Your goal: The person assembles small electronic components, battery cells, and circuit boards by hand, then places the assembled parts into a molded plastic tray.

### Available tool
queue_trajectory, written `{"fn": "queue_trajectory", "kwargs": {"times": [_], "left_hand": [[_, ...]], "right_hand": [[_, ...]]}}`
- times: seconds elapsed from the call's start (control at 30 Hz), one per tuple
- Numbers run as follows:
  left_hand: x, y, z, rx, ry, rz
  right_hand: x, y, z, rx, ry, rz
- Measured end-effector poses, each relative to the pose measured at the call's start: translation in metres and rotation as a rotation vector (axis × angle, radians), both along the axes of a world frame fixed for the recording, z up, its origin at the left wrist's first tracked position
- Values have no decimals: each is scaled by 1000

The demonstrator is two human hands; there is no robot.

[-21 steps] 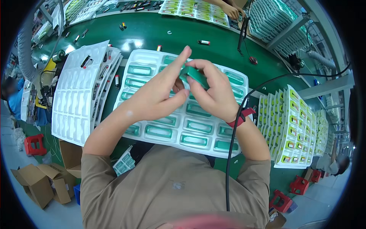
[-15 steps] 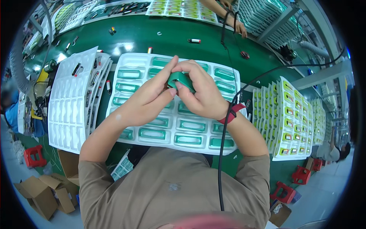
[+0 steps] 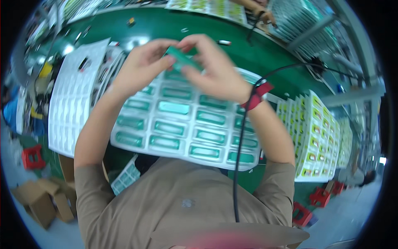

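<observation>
One green piece is held up between the person's left hand point(image 3: 139, 66) and right hand point(image 3: 217, 70), over the far side of a white tray point(image 3: 185, 145); I mean the small green block point(image 3: 181, 59) there. The left fingers are closed around its left end, thumb on top, and the right fingers grip it too, though that hand is blurred. A red wristband point(image 3: 258, 94) circles the right wrist, and a black cable point(image 3: 238, 166) hangs down past it. Below, the tray's pockets hold more green pieces in rows. From here I see a stack of white trays point(image 3: 68, 106) leaning to the left and yellow-green-filled trays point(image 3: 318, 137) standing to the right. Across the green table point(image 3: 155, 25), a co-worker's hand point(image 3: 265, 17) reaches in near the far edge.
</observation>
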State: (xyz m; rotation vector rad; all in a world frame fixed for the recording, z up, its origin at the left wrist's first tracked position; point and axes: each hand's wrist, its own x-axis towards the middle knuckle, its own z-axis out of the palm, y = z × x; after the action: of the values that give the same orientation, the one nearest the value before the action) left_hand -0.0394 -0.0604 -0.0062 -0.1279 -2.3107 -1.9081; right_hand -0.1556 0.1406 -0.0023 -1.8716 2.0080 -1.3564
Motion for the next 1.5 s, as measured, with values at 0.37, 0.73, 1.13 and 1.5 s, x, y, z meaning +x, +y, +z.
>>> {"fn": "queue_trajectory", "kwargs": {"times": [0.37,0.73,1.13,1.5], "left_hand": [[-26,-46,-20,-42,80,168],[-8,-113,-63,-275,-202,237],[-16,-125,-102,-647,-136,196],[-10,-115,-101,-797,-198,247]], "right_hand": [[-8,-58,-10,-95,176,-349],[-259,26,-73,891,313,-514],[-321,21,-185,1041,417,-495],[-377,290,-104,1492,-24,-1098]]}}
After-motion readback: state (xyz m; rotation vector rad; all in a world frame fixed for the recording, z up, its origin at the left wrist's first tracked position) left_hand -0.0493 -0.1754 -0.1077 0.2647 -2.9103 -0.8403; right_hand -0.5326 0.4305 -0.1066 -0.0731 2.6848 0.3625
